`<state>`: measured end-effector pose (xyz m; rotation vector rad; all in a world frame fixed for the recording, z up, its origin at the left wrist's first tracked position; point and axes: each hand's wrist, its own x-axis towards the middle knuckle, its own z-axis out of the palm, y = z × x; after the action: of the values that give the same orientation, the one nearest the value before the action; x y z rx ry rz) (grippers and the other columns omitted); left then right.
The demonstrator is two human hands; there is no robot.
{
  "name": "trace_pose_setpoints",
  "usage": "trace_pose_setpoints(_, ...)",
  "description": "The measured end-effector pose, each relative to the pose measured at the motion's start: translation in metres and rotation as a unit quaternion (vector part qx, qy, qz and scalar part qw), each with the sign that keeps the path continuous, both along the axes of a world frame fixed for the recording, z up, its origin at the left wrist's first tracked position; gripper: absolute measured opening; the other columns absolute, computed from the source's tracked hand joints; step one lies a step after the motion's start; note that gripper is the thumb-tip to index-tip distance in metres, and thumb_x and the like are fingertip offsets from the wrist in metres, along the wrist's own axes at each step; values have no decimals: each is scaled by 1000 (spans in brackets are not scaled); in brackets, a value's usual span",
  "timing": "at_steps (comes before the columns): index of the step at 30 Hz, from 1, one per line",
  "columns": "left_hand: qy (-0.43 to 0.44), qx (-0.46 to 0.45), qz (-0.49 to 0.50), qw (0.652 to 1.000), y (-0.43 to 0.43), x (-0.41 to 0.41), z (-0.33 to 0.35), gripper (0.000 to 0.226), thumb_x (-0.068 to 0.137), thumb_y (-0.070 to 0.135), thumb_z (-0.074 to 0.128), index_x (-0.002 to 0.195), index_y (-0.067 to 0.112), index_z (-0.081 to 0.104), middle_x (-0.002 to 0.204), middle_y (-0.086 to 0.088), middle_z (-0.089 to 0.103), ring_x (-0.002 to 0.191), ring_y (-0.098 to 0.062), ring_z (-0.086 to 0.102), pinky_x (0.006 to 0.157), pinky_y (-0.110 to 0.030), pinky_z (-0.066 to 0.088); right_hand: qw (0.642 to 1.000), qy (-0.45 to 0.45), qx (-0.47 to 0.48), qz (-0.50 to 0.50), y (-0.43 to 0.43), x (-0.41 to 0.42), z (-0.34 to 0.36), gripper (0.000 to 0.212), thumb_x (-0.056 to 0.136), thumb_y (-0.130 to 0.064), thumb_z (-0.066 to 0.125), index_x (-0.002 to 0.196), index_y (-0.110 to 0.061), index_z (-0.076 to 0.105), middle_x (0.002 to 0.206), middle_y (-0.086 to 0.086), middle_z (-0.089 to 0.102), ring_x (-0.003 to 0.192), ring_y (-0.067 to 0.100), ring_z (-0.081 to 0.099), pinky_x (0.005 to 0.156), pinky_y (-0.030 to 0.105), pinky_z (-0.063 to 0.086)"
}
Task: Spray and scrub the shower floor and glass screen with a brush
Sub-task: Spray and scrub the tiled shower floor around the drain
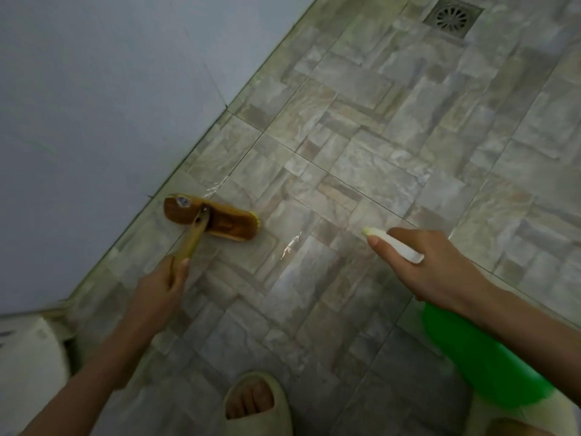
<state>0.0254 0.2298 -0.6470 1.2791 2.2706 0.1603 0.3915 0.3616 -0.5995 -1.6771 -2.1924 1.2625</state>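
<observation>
A brown wooden scrub brush with yellow bristles lies flat on the stone-pattern shower floor, close to the wall's base. My left hand grips its wooden handle from below. My right hand holds a green spray bottle by its white trigger head, nozzle pointing left over the floor, index finger along the trigger. A wet, shiny patch shows on the tiles between brush and nozzle. The glass screen is not visible.
A pale grey wall runs along the left. A square metal drain sits at the top right. My foot in a cream slipper stands at the bottom centre. A white object sits in the lower-left corner.
</observation>
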Motion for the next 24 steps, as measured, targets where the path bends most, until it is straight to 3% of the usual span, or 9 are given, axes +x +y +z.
trace_pose_setpoints(5, 8, 5, 6, 1000, -20, -13, 4, 40, 96, 42, 32, 85, 8, 50, 61, -12, 55, 55, -23, 53, 49, -26, 35, 996, -28, 36, 74, -8, -14, -7, 53, 94, -57, 42, 60, -17, 42, 54, 1, 49, 49, 18, 49, 56, 44, 42)
trace_pose_setpoints(13, -24, -7, -37, 999, -48, 0, 4, 33, 91, 50, 31, 79, 22, 45, 56, -6, 53, 48, -19, 53, 50, -36, 43, 993, -27, 27, 114, -16, -22, -10, 52, 95, -57, 43, 60, -19, 40, 54, -2, 45, 48, 12, 45, 54, 36, 38)
trace_pose_setpoints(16, -31, -36, -44, 998, -73, 12, 2, 29, 91, 49, 32, 93, 24, 47, 60, -2, 57, 49, -14, 55, 51, -33, 46, 991, -36, 20, 125, -23, -23, -14, 54, 94, -59, 42, 59, -18, 41, 53, -1, 45, 47, 14, 45, 53, 36, 39)
trace_pose_setpoints(19, -3, -65, -60, 996, -95, 26, 1, 37, 92, 45, 36, 111, 17, 50, 59, 8, 52, 53, -13, 56, 48, -22, 38, 993, -38, 25, 109, -23, -23, -13, 51, 95, -56, 46, 59, -20, 40, 54, -2, 45, 48, 14, 45, 54, 35, 37)
trace_pose_setpoints(21, 0, -63, -88, 994, -81, 37, 0, 44, 89, 48, 31, 110, 15, 50, 61, 8, 51, 59, -18, 58, 48, -22, 35, 995, -40, 40, 87, -18, -25, -7, 49, 95, -55, 46, 59, -21, 40, 55, -1, 48, 50, 15, 47, 54, 36, 38)
trace_pose_setpoints(24, -17, -39, -127, 991, 2, 61, -19, 43, 95, 46, 29, 115, 14, 49, 79, -7, 62, 77, -31, 62, 60, -33, 41, 998, -10, 53, 30, -9, -29, 5, 49, 96, -52, 46, 60, -19, 47, 53, 1, 52, 49, 18, 54, 53, 41, 47)
